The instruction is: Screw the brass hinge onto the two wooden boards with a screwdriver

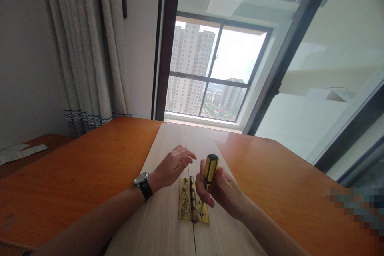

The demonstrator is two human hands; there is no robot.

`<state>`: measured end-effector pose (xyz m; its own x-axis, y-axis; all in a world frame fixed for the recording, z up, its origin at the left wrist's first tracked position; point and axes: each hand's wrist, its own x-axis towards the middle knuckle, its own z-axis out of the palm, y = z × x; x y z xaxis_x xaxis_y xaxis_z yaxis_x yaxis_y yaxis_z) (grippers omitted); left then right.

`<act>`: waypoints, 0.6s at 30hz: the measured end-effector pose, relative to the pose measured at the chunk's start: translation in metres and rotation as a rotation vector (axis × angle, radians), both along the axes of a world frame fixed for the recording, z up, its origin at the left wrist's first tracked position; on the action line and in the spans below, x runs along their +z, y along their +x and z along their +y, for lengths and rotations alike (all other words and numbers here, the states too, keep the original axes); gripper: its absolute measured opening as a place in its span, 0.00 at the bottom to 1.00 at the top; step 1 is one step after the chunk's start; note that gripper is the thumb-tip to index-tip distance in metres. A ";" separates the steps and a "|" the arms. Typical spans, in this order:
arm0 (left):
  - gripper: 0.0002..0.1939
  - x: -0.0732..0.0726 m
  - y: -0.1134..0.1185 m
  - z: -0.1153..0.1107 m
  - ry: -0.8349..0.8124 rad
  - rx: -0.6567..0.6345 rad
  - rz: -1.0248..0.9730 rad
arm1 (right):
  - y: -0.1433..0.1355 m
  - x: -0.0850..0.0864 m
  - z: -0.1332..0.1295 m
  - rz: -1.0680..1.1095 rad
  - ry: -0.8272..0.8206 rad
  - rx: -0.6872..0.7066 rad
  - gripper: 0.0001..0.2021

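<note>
A yellow-and-black screwdriver [211, 169] is held by its handle in my right hand [222, 188], butt end up and shaft pointing down; its tip is hard to make out. My left hand [174, 166] hovers over the boards with nothing in it, fingers stretched out and slightly bent. Below the hands, a worn brass hinge [186, 208] lies opened flat across the seam between two pale wooden boards [168, 234]. Screw heads show in its left leaf and one in the lower right leaf. My right hand hides the upper part of the right leaf.
The boards rest on an orange-brown wooden table [120, 160]. A watch [144, 184] is strapped on my left wrist. Beyond the table stand a grey curtain [87, 48] and a dark-framed glass door [168, 48]. A pale strip [24, 152] lies at the far left.
</note>
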<state>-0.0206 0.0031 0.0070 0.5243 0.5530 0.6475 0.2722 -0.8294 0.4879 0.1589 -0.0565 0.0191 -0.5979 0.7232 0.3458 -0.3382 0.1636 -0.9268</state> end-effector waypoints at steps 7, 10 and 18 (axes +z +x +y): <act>0.36 0.007 0.000 -0.015 0.056 -0.194 -0.007 | -0.003 0.007 -0.004 0.026 -0.049 0.049 0.29; 0.38 0.007 0.000 -0.016 0.067 -0.223 0.036 | -0.003 0.006 -0.005 0.021 -0.074 0.041 0.31; 0.22 0.000 0.008 -0.012 0.015 -0.248 0.159 | -0.005 0.009 -0.005 0.059 -0.048 -0.102 0.23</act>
